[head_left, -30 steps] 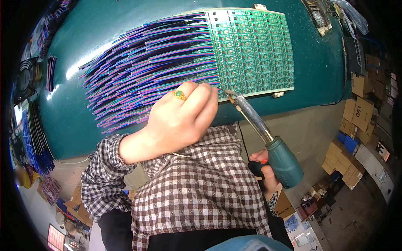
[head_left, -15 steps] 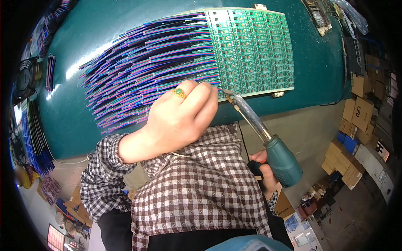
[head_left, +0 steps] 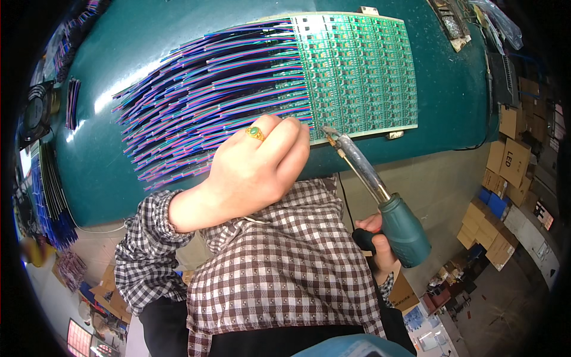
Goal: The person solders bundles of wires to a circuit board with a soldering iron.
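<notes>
A large green circuit board panel [head_left: 363, 74] lies on the bench, with rows of small components. Many ribbons of thin coloured wires [head_left: 196, 89] run leftward from its left edge. My left hand [head_left: 256, 160], with a green-stone ring, is closed at the panel's near left corner, its fingertips pinching wire ends there. In my right hand [head_left: 380, 244] is a soldering gun [head_left: 401, 229] with a dark green body and a long metal barrel. Its tip sits just right of my left fingers, over the panel's near edge; whether it touches is too small to tell.
The green bench top [head_left: 443, 101] surrounds the panel. A small bundle of wires [head_left: 72, 104] lies at the left, and more wire bundles [head_left: 50, 196] hang at the bench's left edge. A metal tray [head_left: 449, 24] sits at the far right. Cardboard boxes [head_left: 510, 163] stand beyond the bench.
The soldering gun has shifted slightly right, its tip moving a little away from my left fingertips. My left hand stays in place.
</notes>
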`<move>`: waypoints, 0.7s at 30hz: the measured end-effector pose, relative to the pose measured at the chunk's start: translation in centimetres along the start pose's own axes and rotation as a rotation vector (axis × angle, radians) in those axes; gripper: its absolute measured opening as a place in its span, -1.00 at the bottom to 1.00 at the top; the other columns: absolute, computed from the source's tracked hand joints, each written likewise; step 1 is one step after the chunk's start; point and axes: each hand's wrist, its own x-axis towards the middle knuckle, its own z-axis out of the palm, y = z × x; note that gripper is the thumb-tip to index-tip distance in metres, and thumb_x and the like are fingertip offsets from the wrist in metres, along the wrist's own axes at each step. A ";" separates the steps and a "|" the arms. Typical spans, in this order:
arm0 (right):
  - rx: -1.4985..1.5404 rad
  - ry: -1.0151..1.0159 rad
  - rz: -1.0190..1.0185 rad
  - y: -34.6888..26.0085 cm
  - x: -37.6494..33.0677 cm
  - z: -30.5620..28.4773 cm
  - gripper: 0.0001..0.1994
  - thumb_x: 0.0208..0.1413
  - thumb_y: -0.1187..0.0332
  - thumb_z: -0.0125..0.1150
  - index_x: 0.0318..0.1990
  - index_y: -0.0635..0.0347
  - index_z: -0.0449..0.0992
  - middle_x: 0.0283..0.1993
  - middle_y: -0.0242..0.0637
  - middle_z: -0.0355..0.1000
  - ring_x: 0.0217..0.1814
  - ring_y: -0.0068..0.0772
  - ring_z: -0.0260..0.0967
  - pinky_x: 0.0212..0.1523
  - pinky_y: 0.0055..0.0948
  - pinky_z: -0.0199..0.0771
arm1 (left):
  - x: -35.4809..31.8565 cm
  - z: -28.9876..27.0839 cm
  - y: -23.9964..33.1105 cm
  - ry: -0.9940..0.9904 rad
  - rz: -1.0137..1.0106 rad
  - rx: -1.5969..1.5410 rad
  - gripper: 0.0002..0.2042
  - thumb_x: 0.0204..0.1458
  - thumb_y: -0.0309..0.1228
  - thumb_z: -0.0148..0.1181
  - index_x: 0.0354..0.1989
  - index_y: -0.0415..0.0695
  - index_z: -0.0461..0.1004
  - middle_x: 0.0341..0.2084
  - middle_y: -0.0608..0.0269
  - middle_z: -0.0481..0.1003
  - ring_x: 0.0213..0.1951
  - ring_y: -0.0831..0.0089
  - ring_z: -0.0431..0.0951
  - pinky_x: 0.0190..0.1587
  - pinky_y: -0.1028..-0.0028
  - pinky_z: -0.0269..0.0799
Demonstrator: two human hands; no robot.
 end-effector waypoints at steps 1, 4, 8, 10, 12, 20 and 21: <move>-0.015 -0.008 -0.004 -0.1 0.0 0.0 -0.55 0.14 0.17 0.27 -0.07 0.45 0.39 -0.28 -0.15 0.40 -0.17 -0.25 0.44 -0.06 -0.17 0.57 | 0.0 0.1 0.0 0.005 0.003 -0.002 -0.70 -0.24 -0.45 0.17 -0.26 -0.26 0.50 -0.38 0.26 0.39 -0.40 0.44 0.43 -0.48 0.56 0.38; 0.016 0.005 0.001 -0.4 0.3 0.3 -0.47 0.15 0.14 0.26 0.02 0.52 0.35 -0.28 -0.16 0.40 -0.18 -0.25 0.45 -0.10 -0.17 0.60 | 0.1 -0.1 0.0 -0.006 0.001 -0.007 -0.70 -0.24 -0.45 0.17 -0.25 -0.26 0.51 -0.37 0.25 0.40 -0.39 0.44 0.44 -0.46 0.56 0.39; 0.058 0.051 -0.022 -0.3 0.9 0.5 -0.40 0.17 0.12 0.24 0.09 0.56 0.29 -0.28 -0.16 0.40 -0.22 -0.22 0.46 -0.15 -0.16 0.62 | 0.0 -0.1 0.0 -0.014 0.004 -0.011 -0.69 -0.23 -0.46 0.19 -0.24 -0.27 0.52 -0.35 0.24 0.42 -0.37 0.43 0.46 -0.42 0.56 0.42; 0.128 0.086 -0.030 -0.3 1.3 0.5 -0.39 0.17 0.12 0.23 0.11 0.58 0.28 -0.28 -0.14 0.40 -0.25 -0.19 0.47 -0.21 -0.17 0.64 | 0.0 0.0 -0.1 -0.014 0.013 -0.003 -0.68 -0.23 -0.46 0.19 -0.23 -0.27 0.52 -0.34 0.23 0.43 -0.37 0.43 0.47 -0.41 0.55 0.43; 0.170 0.094 -0.057 0.3 1.6 0.4 -0.38 0.18 0.10 0.22 0.11 0.59 0.28 -0.28 -0.13 0.41 -0.25 -0.18 0.47 -0.24 -0.18 0.66 | -0.1 -0.1 -0.1 -0.017 0.017 0.008 -0.68 -0.23 -0.46 0.19 -0.22 -0.27 0.52 -0.33 0.23 0.44 -0.37 0.43 0.47 -0.41 0.55 0.44; 0.345 0.191 -0.002 0.7 2.3 -0.3 -0.35 0.22 -0.04 0.15 0.13 0.48 0.29 -0.28 -0.19 0.40 -0.22 -0.25 0.45 -0.29 -0.27 0.70 | 0.4 -0.5 0.2 -0.053 0.005 -0.024 -0.65 -0.26 -0.50 0.23 -0.19 -0.30 0.57 -0.29 0.21 0.47 -0.31 0.37 0.53 -0.31 0.49 0.50; 0.350 0.196 0.000 0.8 2.5 -0.5 -0.35 0.22 -0.04 0.15 0.13 0.48 0.29 -0.28 -0.19 0.40 -0.22 -0.25 0.45 -0.29 -0.27 0.70 | 0.4 -0.5 0.3 -0.058 0.010 -0.025 -0.65 -0.26 -0.50 0.23 -0.19 -0.30 0.57 -0.29 0.21 0.47 -0.31 0.37 0.53 -0.31 0.49 0.50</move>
